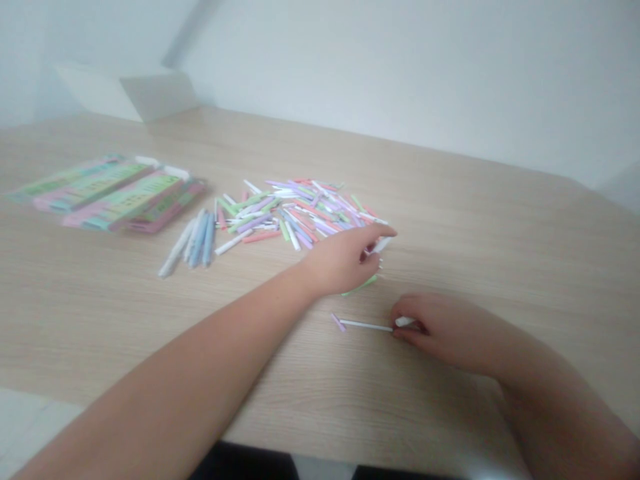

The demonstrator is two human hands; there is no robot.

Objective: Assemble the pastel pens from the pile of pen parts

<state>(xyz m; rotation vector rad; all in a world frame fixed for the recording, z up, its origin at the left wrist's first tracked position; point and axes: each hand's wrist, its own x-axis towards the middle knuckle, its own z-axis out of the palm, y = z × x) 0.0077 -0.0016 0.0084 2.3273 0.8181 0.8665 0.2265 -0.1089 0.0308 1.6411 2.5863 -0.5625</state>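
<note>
Pastel plastic sticks (300,210) lie in a loose heap on the pale wood-grain table (475,220), just beyond the left hand (340,261), whose fingers pinch a white stick (383,245) that they mostly hide. The right hand (440,331) grips the end of a thin white rod (365,325) tipped with a lilac piece (339,322); a green stick (360,285) lies partly hidden under the left hand. Pink-and-green packets (107,193) at far left carry printing too blurred to read.

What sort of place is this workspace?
Probably a plain indoor workroom: a wood-grain table, a loose heap of pastel pen-like parts, and stacked printed packs, by a bare white wall.
</note>
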